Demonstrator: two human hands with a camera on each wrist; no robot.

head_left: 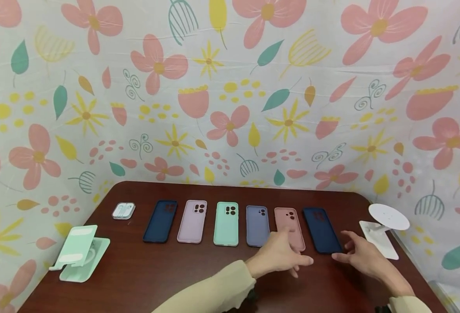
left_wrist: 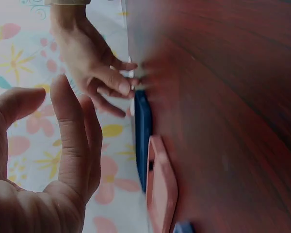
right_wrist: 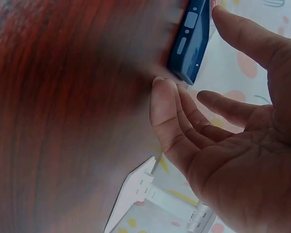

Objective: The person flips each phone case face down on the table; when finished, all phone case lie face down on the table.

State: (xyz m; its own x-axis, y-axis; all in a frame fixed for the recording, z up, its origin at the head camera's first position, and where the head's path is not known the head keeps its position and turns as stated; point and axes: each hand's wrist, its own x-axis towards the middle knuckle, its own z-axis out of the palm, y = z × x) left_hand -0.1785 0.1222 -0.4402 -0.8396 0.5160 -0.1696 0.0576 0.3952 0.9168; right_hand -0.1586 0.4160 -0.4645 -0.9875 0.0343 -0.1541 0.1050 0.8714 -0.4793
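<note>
A row of phone cases lies on the dark wooden table. My left hand (head_left: pixel 278 254) hovers over the lower part of the pink phone case (head_left: pixel 283 221), fingers loosely bent with nothing between them. Near the bottom right corner of the right-hand dark blue phone case (head_left: pixel 322 230) is my right hand (head_left: pixel 364 257), its thumb and fingers spread and holding nothing. In the right wrist view a gap shows between the fingertips and the end of that blue case (right_wrist: pixel 188 46). Left of the pink one lie a grey-blue case (head_left: pixel 257 227), a mint case (head_left: pixel 226 226) and a lilac case (head_left: pixel 192 224).
Another dark blue case (head_left: pixel 159 222) ends the row at left. Beyond it sit boxed earphones (head_left: pixel 124 211) and a mint folding stand (head_left: pixel 83 254). A white stand with a round top (head_left: pixel 388 216) is right of my right hand. A flower-patterned cloth (head_left: pixel 230 87) hangs behind the table.
</note>
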